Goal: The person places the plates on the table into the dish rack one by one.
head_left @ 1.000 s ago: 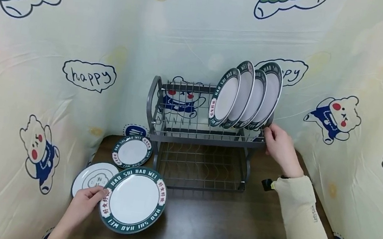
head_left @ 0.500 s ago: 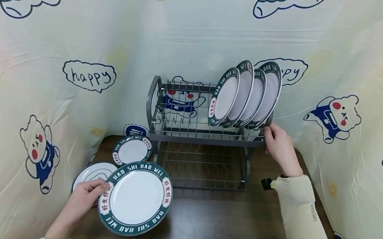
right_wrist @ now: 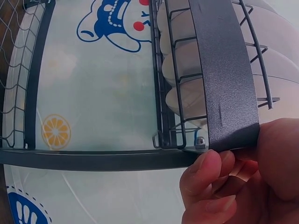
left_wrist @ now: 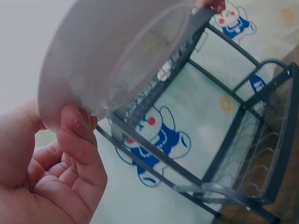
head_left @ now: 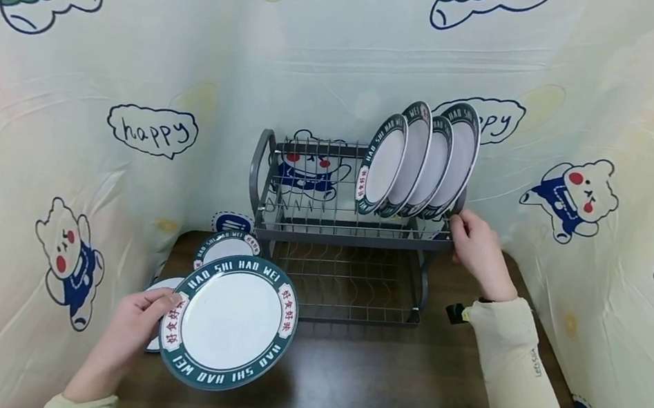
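In the head view my left hand (head_left: 130, 330) pinches the left rim of a round white plate (head_left: 229, 319) with a green lettered border. The plate is raised over the table and tilted toward the camera; its pale underside (left_wrist: 88, 56) shows in the left wrist view. My right hand (head_left: 477, 249) grips the right front corner of a dark two-tier dish rack (head_left: 353, 239). In the right wrist view its thumb and fingers (right_wrist: 203, 175) close on the rack's corner. Several similar plates (head_left: 383, 163) stand on edge at the right of the upper tier.
Behind the held plate, a smaller green-bordered plate (head_left: 227, 246) and another white plate (head_left: 153, 343) lie at the left, both partly covered. The rack's lower wire tier (head_left: 347, 283) sits near the brown table (head_left: 351, 389). Patterned cloth (head_left: 337, 45) surrounds the table on three sides.
My left hand has lifted the plate a little and tilted it more toward the camera, covering more of the plates behind. My right hand stays on the rack corner.
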`<state>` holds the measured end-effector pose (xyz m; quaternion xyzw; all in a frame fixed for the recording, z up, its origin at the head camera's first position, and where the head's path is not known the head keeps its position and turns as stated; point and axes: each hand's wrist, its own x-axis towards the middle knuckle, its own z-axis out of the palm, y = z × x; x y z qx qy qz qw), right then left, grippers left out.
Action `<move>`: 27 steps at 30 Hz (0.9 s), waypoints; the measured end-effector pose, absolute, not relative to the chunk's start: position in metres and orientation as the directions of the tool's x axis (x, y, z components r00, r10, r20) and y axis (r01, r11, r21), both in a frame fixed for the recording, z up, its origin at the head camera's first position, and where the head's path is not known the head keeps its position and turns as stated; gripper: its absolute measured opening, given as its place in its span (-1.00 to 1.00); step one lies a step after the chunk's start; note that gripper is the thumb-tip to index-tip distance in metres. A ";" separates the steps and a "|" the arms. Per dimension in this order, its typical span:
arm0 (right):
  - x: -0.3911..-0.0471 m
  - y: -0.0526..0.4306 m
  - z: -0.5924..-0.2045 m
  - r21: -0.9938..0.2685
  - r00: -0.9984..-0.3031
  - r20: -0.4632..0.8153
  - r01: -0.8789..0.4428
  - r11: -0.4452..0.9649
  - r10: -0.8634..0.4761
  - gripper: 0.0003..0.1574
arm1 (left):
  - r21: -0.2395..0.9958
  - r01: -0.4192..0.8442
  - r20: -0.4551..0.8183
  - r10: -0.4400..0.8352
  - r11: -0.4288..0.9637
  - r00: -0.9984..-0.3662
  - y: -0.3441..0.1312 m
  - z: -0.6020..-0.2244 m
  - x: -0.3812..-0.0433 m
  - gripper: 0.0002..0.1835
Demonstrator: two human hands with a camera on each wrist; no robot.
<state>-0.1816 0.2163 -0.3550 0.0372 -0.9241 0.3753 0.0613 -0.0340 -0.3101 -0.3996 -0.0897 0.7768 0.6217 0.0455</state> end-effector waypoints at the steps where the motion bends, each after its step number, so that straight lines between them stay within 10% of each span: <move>1: -0.181 0.216 -0.355 -0.691 -0.990 0.138 -0.113 0.714 -0.023 -0.55 | 0.959 -0.190 -0.177 -0.081 0.208 -0.981 -0.310 -0.397 -0.034 -0.66; 27: -0.178 0.215 -0.355 -0.710 -0.993 0.117 -0.083 0.699 0.001 -0.46 | 0.988 -0.119 -0.123 0.034 0.103 -0.992 -0.280 -0.359 -0.046 -0.70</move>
